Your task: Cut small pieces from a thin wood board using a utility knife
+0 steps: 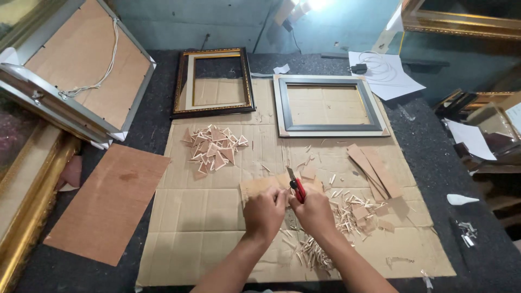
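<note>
Fingers of right hand (315, 212) clamp a red cutter (296, 187); left hand (264, 212) grips a thin board piece (260, 187).

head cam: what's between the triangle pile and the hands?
Only bare cardboard sheet separates the triangle pile from the left hand, seen in the head view.

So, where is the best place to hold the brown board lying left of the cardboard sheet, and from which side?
Take the brown board by its long left edge, coming from the left: it lies flat on the dark table, and that edge is bare, while its right edge meets the cardboard sheet.
</note>
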